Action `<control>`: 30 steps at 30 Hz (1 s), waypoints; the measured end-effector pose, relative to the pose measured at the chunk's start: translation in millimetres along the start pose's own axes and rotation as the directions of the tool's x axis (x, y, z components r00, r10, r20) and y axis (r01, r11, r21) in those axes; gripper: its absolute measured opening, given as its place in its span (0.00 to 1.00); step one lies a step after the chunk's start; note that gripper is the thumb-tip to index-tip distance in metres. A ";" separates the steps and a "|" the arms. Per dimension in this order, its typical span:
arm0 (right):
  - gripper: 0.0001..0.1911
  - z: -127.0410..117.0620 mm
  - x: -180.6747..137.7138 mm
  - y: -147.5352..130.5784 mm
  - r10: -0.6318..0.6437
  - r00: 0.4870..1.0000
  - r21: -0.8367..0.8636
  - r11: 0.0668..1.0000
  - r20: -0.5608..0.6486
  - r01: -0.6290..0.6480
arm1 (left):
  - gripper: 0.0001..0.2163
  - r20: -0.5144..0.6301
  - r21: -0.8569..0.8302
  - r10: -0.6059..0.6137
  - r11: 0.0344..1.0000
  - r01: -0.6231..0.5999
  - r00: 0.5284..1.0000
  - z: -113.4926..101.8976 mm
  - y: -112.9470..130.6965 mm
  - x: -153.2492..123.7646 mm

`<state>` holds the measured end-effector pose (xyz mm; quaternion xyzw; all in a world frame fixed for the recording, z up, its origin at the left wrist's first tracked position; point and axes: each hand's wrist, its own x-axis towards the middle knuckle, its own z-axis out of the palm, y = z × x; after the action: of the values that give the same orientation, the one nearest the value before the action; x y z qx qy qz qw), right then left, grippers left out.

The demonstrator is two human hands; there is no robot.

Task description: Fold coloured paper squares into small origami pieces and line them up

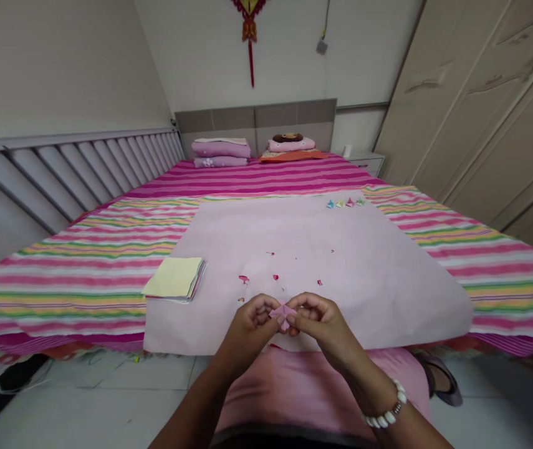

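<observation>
A small folded piece of pink paper [283,310] is pinched between both hands, over the near edge of a large pale sheet [364,274] spread on the bed. My left hand [257,321] grips its left side with thumb and fingers. My right hand [317,318] grips the right side the same way, the thumbs close together at the paper's lower part. Creases meet near its middle; the underside is hidden by my fingers. A stack of coloured paper squares [173,278], pale yellow on top, lies to the left of my hands.
Several small folded paper pieces [350,202] in blue, yellow, pink and green stand in a row at the sheet's far right. Red scraps [244,279] are scattered beyond my hands. Striped bedding [83,268] surrounds the sheet. A pink cloth [266,393] covers my lap.
</observation>
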<state>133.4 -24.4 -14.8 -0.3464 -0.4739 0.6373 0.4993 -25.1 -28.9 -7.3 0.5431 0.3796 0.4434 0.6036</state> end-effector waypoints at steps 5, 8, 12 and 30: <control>0.04 2.2 0.6 3.8 -0.026 0.997 0.033 0.999 -0.066 0.028 | 0.06 -0.094 -0.017 0.009 1.000 -0.010 0.996 2.5 -2.1 -0.4; 0.01 3.1 0.9 6.1 -0.051 0.993 0.036 0.998 -0.110 0.055 | 0.05 -0.111 -0.023 0.023 0.999 -0.026 0.994 1.8 -0.7 -0.5; 0.04 2.6 2.0 8.5 -0.092 0.988 0.067 0.993 -0.125 0.101 | 0.04 -0.133 -0.052 0.018 0.998 -0.025 0.991 0.3 0.3 0.1; 0.06 5.4 -3.8 1.9 -0.221 0.975 -0.062 0.974 -0.016 0.220 | 0.05 -0.173 0.031 0.019 0.999 -0.014 0.985 0.7 3.7 -5.3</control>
<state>128.9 -29.5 -15.1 -0.3135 -0.5226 0.5596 0.5617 -26.6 -34.1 -3.7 0.5146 0.4328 0.4883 0.5563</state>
